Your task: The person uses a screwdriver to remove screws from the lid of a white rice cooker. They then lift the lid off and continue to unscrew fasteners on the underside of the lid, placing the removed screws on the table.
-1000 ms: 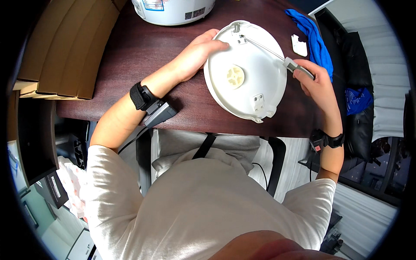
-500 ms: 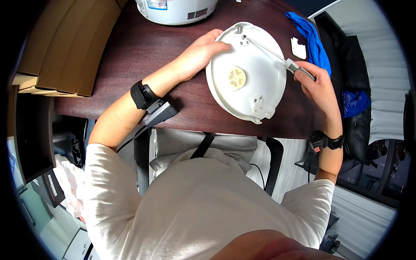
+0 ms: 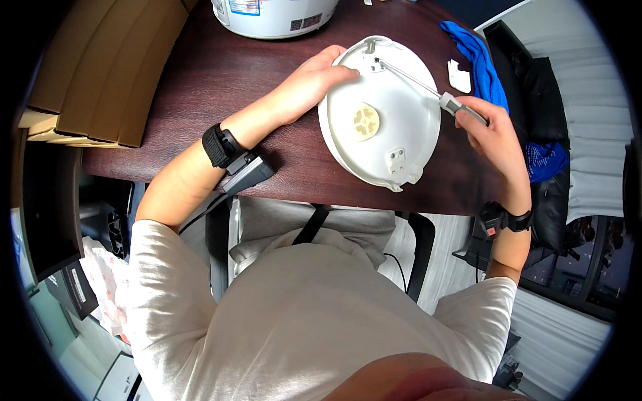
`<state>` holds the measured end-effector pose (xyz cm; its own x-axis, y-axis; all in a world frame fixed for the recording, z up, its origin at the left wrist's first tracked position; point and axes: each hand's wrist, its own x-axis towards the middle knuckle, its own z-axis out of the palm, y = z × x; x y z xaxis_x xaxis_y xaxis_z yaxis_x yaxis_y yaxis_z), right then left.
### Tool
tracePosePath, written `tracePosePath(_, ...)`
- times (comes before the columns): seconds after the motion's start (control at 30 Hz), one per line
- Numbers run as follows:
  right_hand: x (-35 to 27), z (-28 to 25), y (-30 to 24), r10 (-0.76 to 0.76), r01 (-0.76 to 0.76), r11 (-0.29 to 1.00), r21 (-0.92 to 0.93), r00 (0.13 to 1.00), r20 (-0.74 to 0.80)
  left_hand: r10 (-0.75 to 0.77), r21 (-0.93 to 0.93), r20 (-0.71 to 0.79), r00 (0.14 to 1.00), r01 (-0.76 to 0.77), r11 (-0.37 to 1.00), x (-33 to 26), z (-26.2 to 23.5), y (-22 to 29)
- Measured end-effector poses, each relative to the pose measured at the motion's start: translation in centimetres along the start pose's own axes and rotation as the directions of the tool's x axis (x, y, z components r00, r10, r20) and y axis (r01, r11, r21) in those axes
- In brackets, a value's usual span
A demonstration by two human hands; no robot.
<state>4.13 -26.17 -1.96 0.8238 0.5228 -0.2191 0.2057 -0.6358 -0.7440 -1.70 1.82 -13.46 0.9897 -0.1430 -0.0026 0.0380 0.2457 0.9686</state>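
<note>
A round white plastic lid [image 3: 401, 100], with a cream round knob-like piece [image 3: 365, 121] near its middle, is tilted up over the table. My left hand [image 3: 326, 77] grips its left rim, thumb over the inner face and the other fingers hidden behind. In my right hand [image 3: 490, 127] is a screwdriver [image 3: 461, 109] with a grey and white handle. Its thin shaft crosses the lid, and the tip rests at a small screwed bracket [image 3: 374, 65] near the far rim. A second bracket [image 3: 396, 159] with screws sits at the near rim.
On the dark wooden table [image 3: 200, 100] a white rounded appliance [image 3: 274, 17] stands at the back. Right of the lid lie a small white plastic piece [image 3: 459, 77] and a blue cloth [image 3: 478, 57]. Cardboard boxes [image 3: 107, 73] stand at the left. A black wrist strap with a cabled device [image 3: 249, 175] is on my left arm.
Almost nothing differs. The screwdriver's tip has shifted very slightly at the far bracket; both hands keep their hold.
</note>
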Motion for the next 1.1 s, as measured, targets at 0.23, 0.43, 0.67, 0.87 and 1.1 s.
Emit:
tracePosePath(0.23, 1.1, -2.2, -5.9, -0.001, 0.068, 0.932, -0.356, 0.983, 0.184, 0.028, 0.000, -0.002, 1.000, -0.028, 1.000, -0.1, 0.1, -0.4)
tracePosePath(0.43, 3.1, -2.2, -9.2, 0.126, 0.013, 0.861, -0.508, 0.963, 0.238, -0.079, -0.042, -0.005, 0.997, 0.079, 0.996, 0.1, -0.4, -0.5)
tracePosePath(0.67, 6.9, -2.8, -9.8, 0.311, -0.065, 0.832, -0.551, 0.877, 0.366, -0.134, -0.173, 0.009, 0.991, 0.134, 0.976, 0.5, -0.8, -1.7)
tracePosePath(0.87, 7.2, -3.2, -9.9, 0.299, -0.029, 0.809, -0.586, 0.879, 0.370, -0.151, -0.123, 0.060, 0.987, 0.157, 0.980, 0.6, -0.8, -1.3)
tracePosePath(1.1, 5.7, -4.3, -4.6, 0.235, -0.147, 0.953, -0.266, 0.911, 0.339, -0.184, -0.015, 0.049, 0.982, 0.184, 0.983, 0.8, -0.9, -0.8)
